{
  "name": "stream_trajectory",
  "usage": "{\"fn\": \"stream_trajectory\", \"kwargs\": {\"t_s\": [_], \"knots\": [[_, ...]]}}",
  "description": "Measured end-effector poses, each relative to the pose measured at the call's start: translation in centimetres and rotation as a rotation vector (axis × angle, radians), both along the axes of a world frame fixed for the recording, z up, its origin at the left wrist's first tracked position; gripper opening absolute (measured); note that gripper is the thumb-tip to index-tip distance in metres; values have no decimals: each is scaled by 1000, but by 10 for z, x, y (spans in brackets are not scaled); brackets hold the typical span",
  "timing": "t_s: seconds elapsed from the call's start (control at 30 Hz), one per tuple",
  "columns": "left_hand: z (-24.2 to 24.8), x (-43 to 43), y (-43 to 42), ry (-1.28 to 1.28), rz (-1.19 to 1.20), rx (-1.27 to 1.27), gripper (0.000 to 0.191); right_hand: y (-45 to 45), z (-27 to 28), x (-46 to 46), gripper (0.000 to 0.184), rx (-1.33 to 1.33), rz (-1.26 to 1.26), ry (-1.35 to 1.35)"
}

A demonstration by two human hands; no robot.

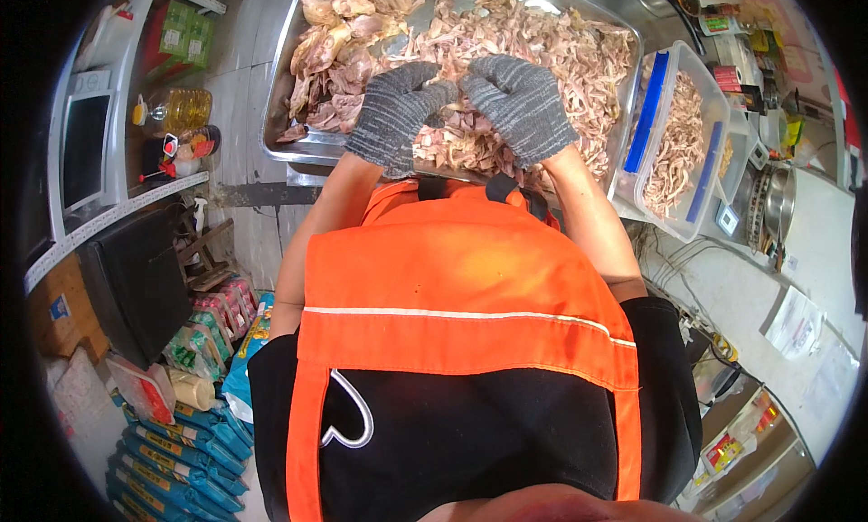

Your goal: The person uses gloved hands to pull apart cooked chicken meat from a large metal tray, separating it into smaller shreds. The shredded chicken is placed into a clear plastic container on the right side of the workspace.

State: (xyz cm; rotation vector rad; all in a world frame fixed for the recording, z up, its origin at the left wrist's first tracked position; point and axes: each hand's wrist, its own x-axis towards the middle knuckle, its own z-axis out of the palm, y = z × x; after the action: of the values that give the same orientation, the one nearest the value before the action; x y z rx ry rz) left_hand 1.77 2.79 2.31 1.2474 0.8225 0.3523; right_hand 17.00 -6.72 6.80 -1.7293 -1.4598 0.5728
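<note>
A large stainless steel tray (312,142) lies before me, heaped with cooked meat that looks like poultry. Whole or larger pieces (352,34) fill its left part, while torn shreds (583,61) cover the middle and right. Both hands wear grey knitted gloves and meet low over the tray's near middle. My left hand (403,112) has thumb and fingers pinched in on meat. Facing it, my right hand (522,105) is curled with its fingertips on meat close to the left thumb. The exact piece between them is partly hidden by the gloves.
Right of the tray stands a clear plastic box (678,142) with blue clips, holding shredded meat. Beyond it are a small digital timer (727,218) and a metal pot (780,200). Shelving (129,203) on the left carries an oil bottle (186,110). Blue packages (176,461) are stacked below.
</note>
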Motion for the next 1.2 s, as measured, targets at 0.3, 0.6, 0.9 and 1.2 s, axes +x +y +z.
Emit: {"fn": "stream_trajectory", "kwargs": {"t_s": [0.3,0.6,0.9,1.2], "knots": [[-9,-7,-16,-360,91,-12,32,12,-31,-10,12,45,-108,781],[12,-10,-17,-285,204,1034,15,13,-43,-4,10,-253,-540,1371],[3,7,4,-42,70,871,25,-2,-33,6,17,-95,-246,300],[3,10,-6,83,-56,640,24,-5,-17,-17,14,-33,-161,269]]}}
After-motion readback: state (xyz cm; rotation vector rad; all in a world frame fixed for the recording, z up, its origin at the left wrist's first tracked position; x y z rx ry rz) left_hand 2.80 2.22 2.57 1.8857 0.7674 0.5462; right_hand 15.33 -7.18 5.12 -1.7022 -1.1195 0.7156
